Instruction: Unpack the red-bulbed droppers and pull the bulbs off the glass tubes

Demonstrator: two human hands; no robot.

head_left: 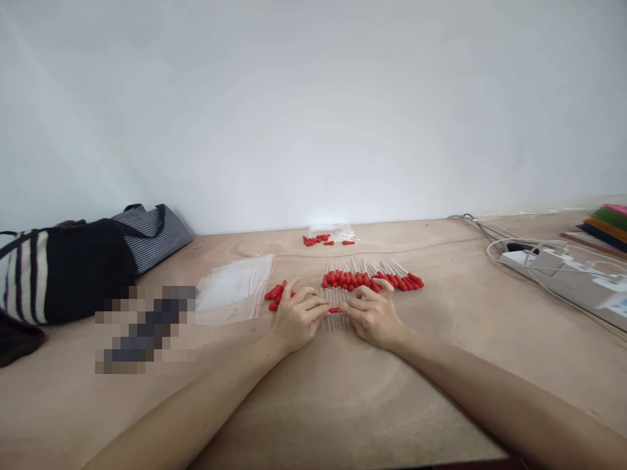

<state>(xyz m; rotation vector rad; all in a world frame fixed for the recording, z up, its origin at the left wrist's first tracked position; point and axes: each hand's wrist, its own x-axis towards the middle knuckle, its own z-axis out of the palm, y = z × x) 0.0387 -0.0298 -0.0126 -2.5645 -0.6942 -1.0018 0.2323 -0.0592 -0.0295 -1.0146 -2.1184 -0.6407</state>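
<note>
A small red rubber cap (334, 310) shows between my two hands. The fingertips of my left hand (300, 318) pinch its left end. My right hand (376, 315) is pinched at the other end, around what looks like a thin pale stick, mostly hidden by the fingers. Beneath both hands lies a row of bare thin sticks (334, 324), side by side. Just beyond them is a row of sticks with red caps (350, 279), their capped ends toward me. Several loose red caps (277, 295) are heaped beside my left hand, which partly covers them.
Clear zip bags (235, 290) lie at left, near a pixelated dark object (151, 326). Farther left are a black bag (88, 271) and a striped bag (159, 238). More red caps (316, 240) lie near the wall. Power strips with cables (563, 271) are at right.
</note>
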